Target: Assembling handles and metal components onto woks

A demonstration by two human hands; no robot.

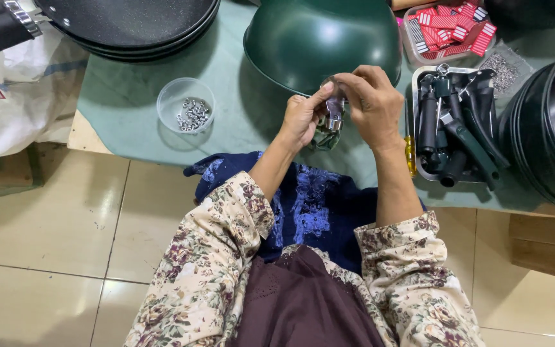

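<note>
1. Floral sleeves (pixel 226 270) at bottom centre of the frame, nearest the camera; dark blue cloth (pixel 303 205) just above them, draped on the lap.
2. Left hand (pixel 303 119) at frame centre, fingers pinched on a small metal fitting (pixel 335 109) with a bit of clear wrap below it.
3. Right hand (pixel 374 103) touching the same fitting from the other side, fingers curled down over its top, clenched on it.
4. Fitting held in the air between both hands, just in front of the rim of an upturned green pan (pixel 319 38) at top centre.
5. Clear plastic cup of small silver nuts (pixel 191 112) on the green table (pixel 123 90) at left, well apart from the hands.
6. Metal tray of black handles (pixel 457 128) at right, near the right hand; box of red packets (pixel 451 26) above it.
7. Stacked dark pans (pixel 136 26) at upper left, more black pans (pixel 554 128) at the right edge.
8. Step in hand, by judgement: preparing or unwrapping the fitting before mounting it on the green pan.
9. Next move likely calls for a steady pinch and careful alignment with the pan's rim.
</note>
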